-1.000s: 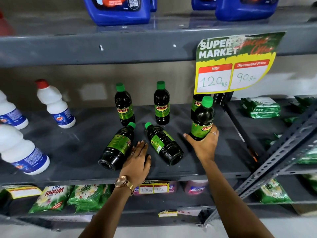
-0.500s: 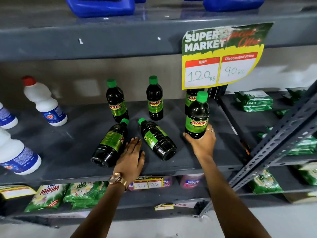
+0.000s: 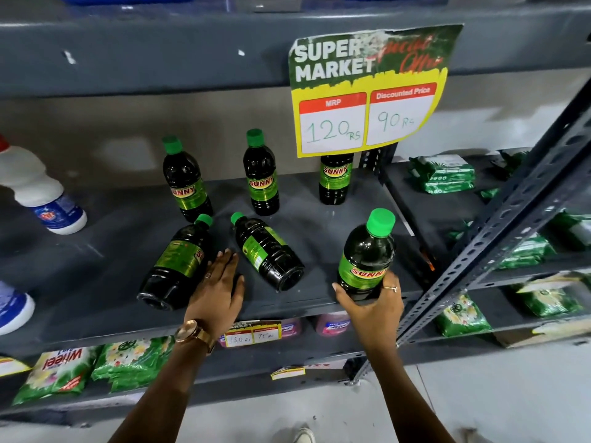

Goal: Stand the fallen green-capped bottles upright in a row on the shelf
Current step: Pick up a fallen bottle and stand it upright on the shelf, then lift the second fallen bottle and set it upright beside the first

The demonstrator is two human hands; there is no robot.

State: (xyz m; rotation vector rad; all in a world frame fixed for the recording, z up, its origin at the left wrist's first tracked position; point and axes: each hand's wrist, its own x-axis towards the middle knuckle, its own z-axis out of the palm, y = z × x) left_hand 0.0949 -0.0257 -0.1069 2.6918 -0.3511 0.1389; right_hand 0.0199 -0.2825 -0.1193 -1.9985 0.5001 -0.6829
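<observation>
Right hand (image 3: 372, 306) gripping bottle (image 3: 366, 255), left hand (image 3: 217, 290) flat (fingers spread), grey shelf (image 3: 96, 251)

shelf (image 3: 96, 251), grey | three bottles (image 3: 260, 177) upright | two bottles (image 3: 268, 254) fallen

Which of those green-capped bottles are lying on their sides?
Two: the left fallen bottle beside the left hand, and the right fallen bottle just right of it. The others are upright.
</observation>
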